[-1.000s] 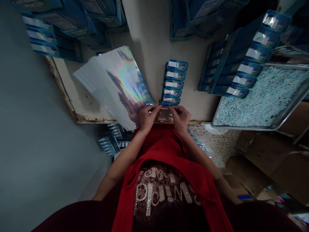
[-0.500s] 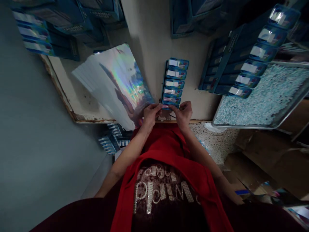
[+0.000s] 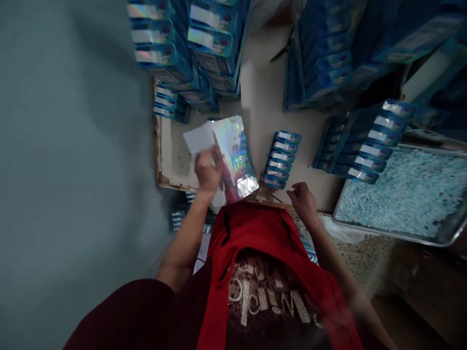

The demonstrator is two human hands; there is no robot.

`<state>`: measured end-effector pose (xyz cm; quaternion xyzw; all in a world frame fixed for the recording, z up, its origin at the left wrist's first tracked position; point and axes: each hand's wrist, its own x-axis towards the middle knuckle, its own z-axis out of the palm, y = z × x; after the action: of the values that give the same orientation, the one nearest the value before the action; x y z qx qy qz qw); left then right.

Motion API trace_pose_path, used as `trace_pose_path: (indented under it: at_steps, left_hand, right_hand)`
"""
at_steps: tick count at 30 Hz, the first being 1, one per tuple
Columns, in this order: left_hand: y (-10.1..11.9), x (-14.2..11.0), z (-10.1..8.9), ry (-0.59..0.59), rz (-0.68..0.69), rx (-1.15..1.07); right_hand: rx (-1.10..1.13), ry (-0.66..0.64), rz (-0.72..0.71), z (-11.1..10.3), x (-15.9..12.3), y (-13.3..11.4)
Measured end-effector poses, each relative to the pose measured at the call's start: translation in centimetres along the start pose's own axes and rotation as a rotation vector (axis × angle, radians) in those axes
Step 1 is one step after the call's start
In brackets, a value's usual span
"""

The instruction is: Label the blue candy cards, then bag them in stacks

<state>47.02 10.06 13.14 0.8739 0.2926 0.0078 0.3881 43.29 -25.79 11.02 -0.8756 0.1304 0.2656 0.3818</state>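
My left hand [image 3: 208,170], smeared by motion, is over the stack of shiny iridescent foil sheets [image 3: 237,155]. Its fingertips are too blurred to show whether they grip a sheet. My right hand [image 3: 303,201] hovers at the table's front edge, loosely curled, with a gap between thumb and fingers and nothing visible in them. Just left of it and beyond lies a row of small blue packs [image 3: 280,158], several side by side, each with a pale silvery strip on its end. The row stands apart from both hands.
Stacks of blue packs [image 3: 215,43] rise at the back left, with more blue boxes [image 3: 321,63] at the back right. A strapped row of packs [image 3: 368,150] stands beside a metal tray [image 3: 397,234] of pale blue-green bits. A wall [image 3: 87,170] bounds the left side.
Both hands have left the near end of the blue pack row. My left hand has moved left onto the foil sheets, my right hand slightly right. The camera view has shifted left.
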Motion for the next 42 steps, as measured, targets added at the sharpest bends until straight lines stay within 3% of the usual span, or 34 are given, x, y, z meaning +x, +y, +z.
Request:
trace_pose_path:
  at_steps: [1, 3, 6, 8, 11, 16, 20, 23, 26, 30, 37, 40, 42]
  left_hand:
    - [-0.6, 2.9, -1.7, 0.095, 0.063, 0.139]
    - [-1.8, 8.3, -3.9, 0.121, 0.121, 0.280]
    - [-3.3, 13.1, -4.5, -0.034, 0.107, 0.218]
    - [-3.9, 13.8, -4.4, -0.119, 0.082, 0.124]
    - [-4.1, 12.7, -4.8, -0.151, 0.120, 0.094]
    - [-3.1, 10.6, -6.6, -0.150, 0.153, 0.258]
    - [-2.2, 9.7, -7.2, -0.160, 0.194, 0.317]
    - [-1.7, 8.8, -7.3, -0.136, 0.259, 0.351]
    - [-1.3, 7.9, -7.4, -0.118, 0.285, 0.391]
    - [-1.0, 7.7, -7.0, -0.135, 0.306, 0.447]
    - [-2.0, 8.3, -6.7, -0.308, 0.311, 0.576]
    - [-2.6, 8.8, -6.7, -0.329, 0.424, 0.644]
    - [-2.7, 9.4, -6.8, -0.336, 0.450, 0.670]
  right_hand:
    - [-0.074, 0.045, -0.042, 0.1, 0.0, -0.5]
    - [-0.120, 0.087, -0.133, 1.0, 0.4, -2.4]
    - [-0.070, 0.074, -0.321, 3.6, 2.3, -7.0]
    - [-0.061, 0.075, -0.485, 5.6, 4.2, -10.9]
    - [-0.071, 0.040, -0.701, 8.6, 7.4, -17.0]
    - [-0.132, -0.056, -0.863, 13.1, 11.4, -23.6]
    - [-0.193, -0.076, -0.951, 15.5, 12.0, -25.2]
    - [-0.263, -0.057, -0.913, 15.9, 11.4, -25.5]
    - [-0.327, -0.072, -0.849, 15.2, 11.1, -25.6]
    - [-0.311, -0.174, -0.892, 14.0, 12.1, -25.4]
    - [-0.487, -0.411, -0.780, 12.7, 13.9, -25.8]
    - [-0.529, -0.401, -0.745, 12.5, 14.0, -26.5]
    - [-0.543, -0.317, -0.764, 12.5, 13.4, -26.7]
